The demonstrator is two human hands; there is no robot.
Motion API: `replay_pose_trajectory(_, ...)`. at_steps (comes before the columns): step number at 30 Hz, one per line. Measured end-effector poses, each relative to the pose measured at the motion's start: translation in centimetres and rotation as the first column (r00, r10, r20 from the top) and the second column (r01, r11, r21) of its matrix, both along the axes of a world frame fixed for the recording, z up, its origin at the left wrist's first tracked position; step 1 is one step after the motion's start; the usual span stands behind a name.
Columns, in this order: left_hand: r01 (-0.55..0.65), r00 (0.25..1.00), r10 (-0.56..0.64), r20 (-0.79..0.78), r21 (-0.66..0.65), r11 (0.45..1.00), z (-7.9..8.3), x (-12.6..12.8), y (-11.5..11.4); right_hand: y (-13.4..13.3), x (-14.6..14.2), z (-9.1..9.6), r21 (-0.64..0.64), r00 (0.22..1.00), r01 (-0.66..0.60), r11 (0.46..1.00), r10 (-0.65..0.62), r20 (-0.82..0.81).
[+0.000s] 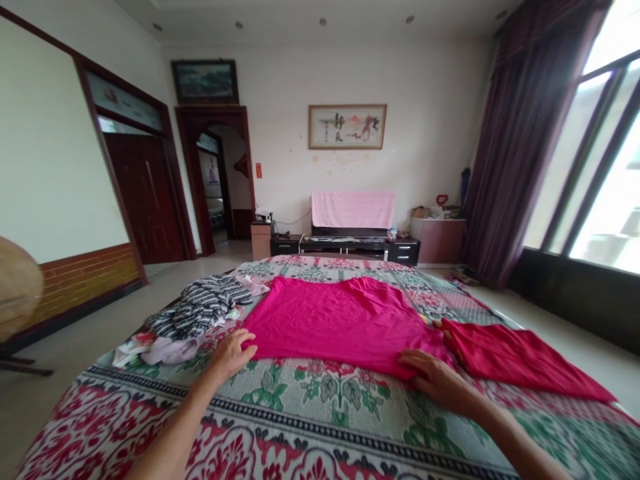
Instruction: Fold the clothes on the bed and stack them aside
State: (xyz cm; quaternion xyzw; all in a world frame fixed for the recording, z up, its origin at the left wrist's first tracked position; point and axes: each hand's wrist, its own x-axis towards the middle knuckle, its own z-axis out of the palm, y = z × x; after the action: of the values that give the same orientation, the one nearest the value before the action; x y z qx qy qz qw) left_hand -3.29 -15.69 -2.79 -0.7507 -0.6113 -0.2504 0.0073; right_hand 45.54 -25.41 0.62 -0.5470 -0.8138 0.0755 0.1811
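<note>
A magenta garment (pixel 330 320) lies spread on the patterned bedspread (pixel 280 423), with soft wrinkles across it. My left hand (pixel 230 355) is at its near left corner, fingers curled and the edge of the cloth between them and the thumb. At the near right edge my right hand (pixel 440 379) rests palm down, its fingers stretched over the fabric and slightly apart. Beside the right hand lies a red folded cloth (pixel 525 360). Left of the magenta garment is a crumpled black-and-white striped garment (pixel 200 303), with a pale crumpled cloth (pixel 173 350) near it.
Beyond the bed stands a low black cabinet (pixel 345 250), with a pink cloth (pixel 353 209) draped over something on it. A purple curtain (pixel 510 147) hangs by the window at right. A doorway (pixel 215 180) opens at back left, and a round tan object (pixel 17 287) stands at the left edge.
</note>
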Motion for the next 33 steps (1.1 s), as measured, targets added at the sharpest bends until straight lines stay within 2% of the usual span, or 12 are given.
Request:
replay_pose_trajectory(3,-0.005,0.999,0.007,0.035,-0.073,0.997,0.2,-1.5,-0.5,0.0,0.6,0.0,-0.028,1.0,0.011,1.0,-0.01,0.003)
replay_pose_trajectory(6,-0.04,0.999,0.042,0.021,-0.085,0.996,0.2,-2.0,-1.0,0.3,1.5,-0.7,0.013,0.999,0.041,0.999,-0.041,0.035)
replay_pose_trajectory(10,-0.004,1.0,0.004,-0.008,-0.007,1.0,-0.3,-1.6,-0.7,0.8,1.9,-1.6,0.063,0.987,0.109,0.992,-0.115,0.115)
replay_pose_trajectory(14,0.025,1.0,-0.026,0.008,0.079,0.997,-0.9,-1.5,-0.1,0.8,1.3,-1.6,0.097,0.975,0.124,0.988,-0.14,0.171)
replay_pose_trajectory(19,-0.004,0.997,-0.004,0.076,0.111,0.994,-0.7,-1.8,0.1,1.0,1.2,-2.1,0.161,0.973,0.163,0.973,-0.186,0.138)
replay_pose_trajectory(23,-0.073,0.993,0.071,0.09,0.021,0.997,-0.4,-1.6,-0.2,1.6,1.9,-2.7,0.189,0.968,0.225,0.956,-0.241,0.065)
replay_pose_trajectory(27,-0.091,0.993,0.096,0.072,-0.078,0.993,0.4,-1.8,0.5,2.7,2.7,-2.1,0.119,0.972,0.222,0.968,-0.229,0.046)
replay_pose_trajectory(30,-0.05,0.997,0.059,0.048,-0.172,0.984,2.1,-2.2,2.4,4.6,3.5,-0.6,0.005,0.99,0.128,0.992,-0.128,0.065)
replay_pose_trajectory(33,0.051,0.991,-0.017,0.132,-0.257,0.965,4.2,-2.4,5.0,8.1,4.6,1.3,-0.176,0.991,0.056,0.983,-0.033,0.132)
